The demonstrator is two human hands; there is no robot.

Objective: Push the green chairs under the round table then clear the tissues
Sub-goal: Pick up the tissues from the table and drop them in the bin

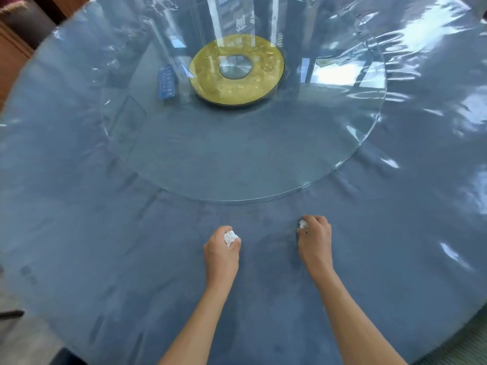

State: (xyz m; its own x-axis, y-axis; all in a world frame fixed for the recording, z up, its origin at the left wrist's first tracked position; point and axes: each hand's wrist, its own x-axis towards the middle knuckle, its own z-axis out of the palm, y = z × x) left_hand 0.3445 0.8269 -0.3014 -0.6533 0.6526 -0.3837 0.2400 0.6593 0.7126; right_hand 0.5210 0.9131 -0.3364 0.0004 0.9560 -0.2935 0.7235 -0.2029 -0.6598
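From the head camera, a large round surface [105,206] fills almost the whole view, covered in blue-grey cloth under a clear, shiny plastic sheet that wrinkles and glares toward the far and right edges. A round glass turntable [263,167] sits in its middle on a gold disc [237,75] with a silvery hub.

Both bare forearms reach in from the bottom edge onto the near part of the surface, short of the turntable's rim. The left hand [221,248] is curled into a fist around a crumpled white tissue [230,237]; the wad shows between the thumb and the bent fingers, on the inner side of the hand. The right hand [315,237] is likewise clenched around a second white tissue [303,224], of which only a small piece peeps out at the inner, far side of the knuckles. The two hands lie near each other, apart, with bare cloth between them, the right one a little farther forward.

At the lower right corner, a strip of something green shows beyond the surface's edge, too little of it to tell what it is.
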